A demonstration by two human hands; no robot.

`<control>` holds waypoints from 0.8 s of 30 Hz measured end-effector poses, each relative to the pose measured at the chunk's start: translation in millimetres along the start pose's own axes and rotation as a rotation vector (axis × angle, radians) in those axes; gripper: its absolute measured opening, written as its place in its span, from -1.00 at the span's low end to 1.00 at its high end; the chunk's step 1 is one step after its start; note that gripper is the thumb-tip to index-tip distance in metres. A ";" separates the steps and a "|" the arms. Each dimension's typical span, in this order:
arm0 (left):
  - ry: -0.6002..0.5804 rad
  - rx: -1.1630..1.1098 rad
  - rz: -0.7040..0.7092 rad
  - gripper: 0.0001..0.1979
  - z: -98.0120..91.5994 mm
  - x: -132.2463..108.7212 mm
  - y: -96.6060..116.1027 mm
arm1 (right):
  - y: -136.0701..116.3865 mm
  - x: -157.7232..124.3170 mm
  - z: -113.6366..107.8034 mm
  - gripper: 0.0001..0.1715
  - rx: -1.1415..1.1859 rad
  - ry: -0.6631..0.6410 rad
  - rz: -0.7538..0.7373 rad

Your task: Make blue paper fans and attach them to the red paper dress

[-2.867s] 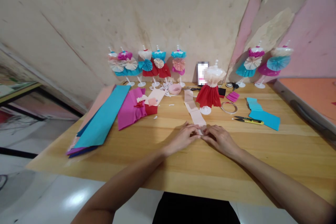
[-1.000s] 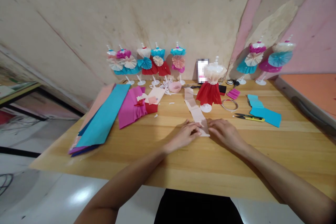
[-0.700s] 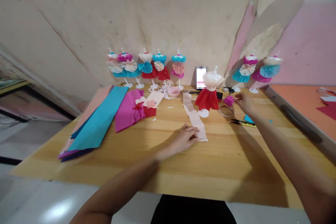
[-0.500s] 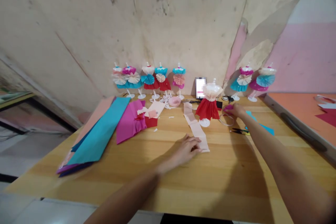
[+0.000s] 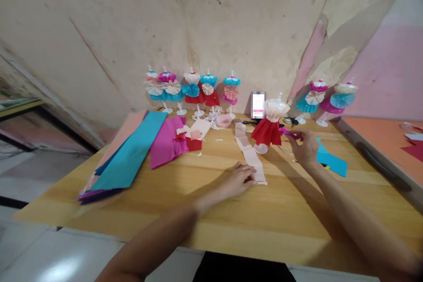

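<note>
My left hand [image 5: 240, 179] rests on the table with bent fingers closed at the left edge of a pale pink paper strip [image 5: 249, 154], near its lower end. The creased strip runs away from me towards the back. My right hand [image 5: 304, 146] is raised, its fingers pinching a small magenta piece [image 5: 288, 132] that looks like paper. Just left of it stands a small white dress form [image 5: 277, 106] in a pale pleated top and a red skirt [image 5: 267, 131]. Part of a clear ring [image 5: 287, 150] shows beneath the right hand.
Several dressed miniature forms [image 5: 208, 90] line the wall. Left on the table [image 5: 158, 224] lie blue sheets [image 5: 135, 154], magenta paper [image 5: 167, 143] and scraps. A pink tape roll [image 5: 224, 120] sits at the back. Blue paper [image 5: 333, 161] lies right, near an orange-topped surface [image 5: 370, 141].
My right hand has lifted the magenta piece and turned, bringing it close to the red skirt. The left hand stays on the strip. The view has shifted slightly.
</note>
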State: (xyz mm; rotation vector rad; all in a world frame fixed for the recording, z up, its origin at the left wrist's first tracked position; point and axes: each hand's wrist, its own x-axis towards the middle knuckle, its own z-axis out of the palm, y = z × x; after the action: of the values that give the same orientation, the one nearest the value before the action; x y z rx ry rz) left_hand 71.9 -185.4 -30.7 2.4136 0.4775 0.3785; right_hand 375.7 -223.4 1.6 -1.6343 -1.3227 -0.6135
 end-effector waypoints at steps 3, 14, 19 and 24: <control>-0.002 0.019 0.008 -0.89 -2.7 -1.1 2.9 | -41.7 5.2 5.1 -0.75 0.067 -0.011 -0.232; 0.031 0.040 0.050 -0.86 3.4 -1.2 -4.5 | -68.2 31.5 23.2 -0.91 0.059 0.061 -0.262; 0.007 0.035 0.061 -0.88 1.4 -2.2 -2.9 | -68.7 28.4 28.2 -0.84 0.007 0.046 -0.242; 0.007 0.029 0.054 -0.89 0.8 -3.7 -3.3 | -54.8 18.6 19.4 -0.75 0.014 0.075 -0.189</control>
State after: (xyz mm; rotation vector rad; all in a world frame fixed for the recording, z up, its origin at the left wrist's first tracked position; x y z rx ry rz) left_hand 68.1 -185.0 -34.0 2.4579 0.4245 0.4059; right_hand 326.7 -197.2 26.7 -1.4712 -1.4329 -0.7691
